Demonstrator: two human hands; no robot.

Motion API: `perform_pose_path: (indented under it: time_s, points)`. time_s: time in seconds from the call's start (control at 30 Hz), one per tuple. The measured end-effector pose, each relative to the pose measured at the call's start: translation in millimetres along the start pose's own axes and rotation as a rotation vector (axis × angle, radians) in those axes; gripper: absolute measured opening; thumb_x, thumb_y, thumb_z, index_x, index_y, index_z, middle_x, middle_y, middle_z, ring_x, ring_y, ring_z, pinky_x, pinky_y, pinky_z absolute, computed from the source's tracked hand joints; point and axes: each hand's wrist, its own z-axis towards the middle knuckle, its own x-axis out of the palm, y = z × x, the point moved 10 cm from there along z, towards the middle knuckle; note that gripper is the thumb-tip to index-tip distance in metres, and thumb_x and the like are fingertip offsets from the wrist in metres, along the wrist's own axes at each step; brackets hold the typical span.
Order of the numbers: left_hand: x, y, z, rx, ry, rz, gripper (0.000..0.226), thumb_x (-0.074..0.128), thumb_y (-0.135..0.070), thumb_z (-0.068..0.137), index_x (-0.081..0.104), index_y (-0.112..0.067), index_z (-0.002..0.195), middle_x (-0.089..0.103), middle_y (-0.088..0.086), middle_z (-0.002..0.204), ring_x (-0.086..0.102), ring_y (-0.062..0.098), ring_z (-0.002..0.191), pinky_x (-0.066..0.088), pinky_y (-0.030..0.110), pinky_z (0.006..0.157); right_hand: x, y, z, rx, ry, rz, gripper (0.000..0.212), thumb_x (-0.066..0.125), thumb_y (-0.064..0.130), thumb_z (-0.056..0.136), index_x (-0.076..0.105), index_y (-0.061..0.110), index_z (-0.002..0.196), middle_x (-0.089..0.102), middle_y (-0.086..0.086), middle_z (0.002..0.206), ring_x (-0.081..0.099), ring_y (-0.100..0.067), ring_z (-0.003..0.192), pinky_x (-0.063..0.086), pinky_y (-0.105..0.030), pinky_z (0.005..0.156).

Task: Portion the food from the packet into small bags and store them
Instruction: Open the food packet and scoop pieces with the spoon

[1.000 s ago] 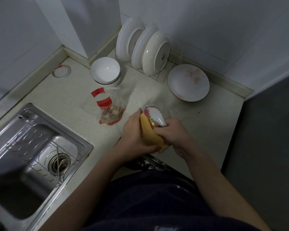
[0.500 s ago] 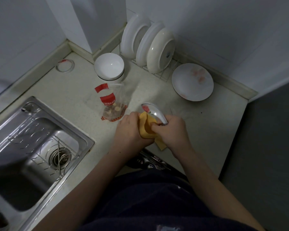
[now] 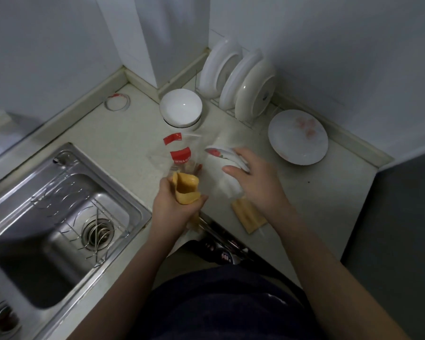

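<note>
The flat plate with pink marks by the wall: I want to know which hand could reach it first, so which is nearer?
Right. The right hand is just below-left of the plate; the left hand is farther left, near the sink.

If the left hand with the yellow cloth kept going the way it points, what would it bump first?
Probably the clear packet with red bands, right beyond the left hand and its cloth. Past that stand the bowls. Depth is hard to judge here.

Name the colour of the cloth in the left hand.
Yellow-orange cloth, clearest in the head view.
</note>
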Motion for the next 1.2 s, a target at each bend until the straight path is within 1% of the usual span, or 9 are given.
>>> perform_pose_path:
  time_s: [0.07, 0.2, 0.37, 0.5, 0.73, 0.87, 0.97, 1.07, 1.2]
  points:
    - [-16.7, 8.1, 2.3, -0.012, -0.066, 0.006, 0.06, 0.083, -0.052, 0.061, 0.047, -0.032, 0.105, 0.059, -0.015, 0.094, 0.059, -0.001, 0.087, 0.049, 0.024, 0.066, 23.0, 22.6, 21.9, -0.095, 0.105, -0.142, 0.037, 0.069, 0.026, 0.083, 0.061, 0.029, 0.119, 0.07, 0.004, 0.101, 0.063, -0.012, 0.088, 0.045, -0.02, 0.073]
    - [-36.9, 18.9, -2.2, -0.028, -0.11, -0.008, 0.058, 0.083, -0.049, 0.065, 0.046, -0.033, 0.107, 0.058, -0.015, 0.095, 0.055, -0.013, 0.085, 0.041, 0.016, 0.063, 72.9, 41.9, 59.8, -0.199, 0.227, -0.456, 0.044, 0.064, 0.025, 0.087, 0.054, 0.037, 0.129, 0.069, -0.002, 0.11, 0.063, -0.021, 0.097, 0.052, -0.035, 0.08]
    - [-49.1, 30.4, -7.1, -0.046, -0.141, -0.081, 0.058, 0.086, -0.043, 0.065, 0.05, -0.027, 0.108, 0.061, -0.012, 0.096, 0.058, -0.006, 0.085, 0.044, 0.019, 0.067, 98.1, 38.1, 77.0, -0.217, 0.199, -0.755, 0.013, 0.059, 0.022, 0.088, 0.066, 0.014, 0.095, 0.068, -0.01, 0.092, 0.063, -0.031, 0.09, 0.041, -0.031, 0.066]
    - [-50.3, 38.7, -7.0, -0.061, -0.137, -0.101, 0.061, 0.085, -0.044, 0.064, 0.051, -0.026, 0.111, 0.062, -0.009, 0.099, 0.06, 0.002, 0.087, 0.048, 0.023, 0.071, 81.1, 37.4, 65.3, -0.138, 0.107, -0.767, 0.013, 0.058, 0.017, 0.086, 0.068, 0.012, 0.093, 0.067, -0.01, 0.088, 0.064, -0.03, 0.083, 0.039, -0.028, 0.061]
    - [-23.1, 34.8, -2.5, -0.075, -0.043, -0.05, 0.058, 0.086, -0.046, 0.063, 0.046, -0.036, 0.105, 0.061, -0.016, 0.092, 0.057, -0.013, 0.083, 0.043, 0.011, 0.059, 50.5, -0.3, 17.5, 0.218, 0.066, -0.466, 0.021, 0.064, 0.027, 0.085, 0.07, 0.009, 0.094, 0.065, -0.006, 0.075, 0.064, -0.023, 0.07, 0.041, -0.024, 0.053]
    - [1.5, 32.2, 0.2, -0.076, 0.06, -0.027, 0.059, 0.085, -0.048, 0.062, 0.046, -0.036, 0.104, 0.06, -0.016, 0.093, 0.059, -0.002, 0.083, 0.047, 0.02, 0.064, 53.3, -7.8, 6.1, 0.301, 0.169, -0.206, 0.028, 0.062, 0.033, 0.09, 0.063, 0.013, 0.11, 0.059, 0.003, 0.085, 0.056, -0.006, 0.071, 0.033, -0.008, 0.047]
    - [9.7, 31.6, 1.2, -0.07, 0.095, -0.003, 0.059, 0.085, -0.049, 0.062, 0.045, -0.037, 0.103, 0.06, -0.015, 0.094, 0.058, 0.001, 0.086, 0.052, 0.029, 0.069, 45.0, -1.5, 7.5, 0.308, 0.214, -0.168, 0.02, 0.052, 0.033, 0.096, 0.047, 0.019, 0.11, 0.056, 0.001, 0.096, 0.055, -0.007, 0.075, 0.037, -0.015, 0.051]
    - [10.1, 31.2, 0.7, -0.07, 0.099, 0.007, 0.061, 0.085, -0.05, 0.061, 0.046, -0.036, 0.105, 0.06, -0.015, 0.095, 0.058, 0.002, 0.086, 0.052, 0.028, 0.069, 25.3, 25.4, 19.2, 0.064, 0.137, -0.49, 0.009, 0.049, 0.021, 0.097, 0.051, 0.014, 0.103, 0.057, -0.003, 0.087, 0.058, -0.019, 0.076, 0.046, -0.03, 0.061]
    - [7.9, 33.7, -1.8, -0.076, 0.1, 0.003, 0.061, 0.085, -0.049, 0.062, 0.046, -0.034, 0.107, 0.06, -0.014, 0.096, 0.059, 0.003, 0.087, 0.052, 0.027, 0.068, 40.4, 60.9, 34.9, -0.315, 0.202, -0.916, 0.012, 0.058, 0.013, 0.091, 0.067, 0.012, 0.099, 0.066, -0.008, 0.083, 0.063, -0.022, 0.072, 0.052, -0.031, 0.063]
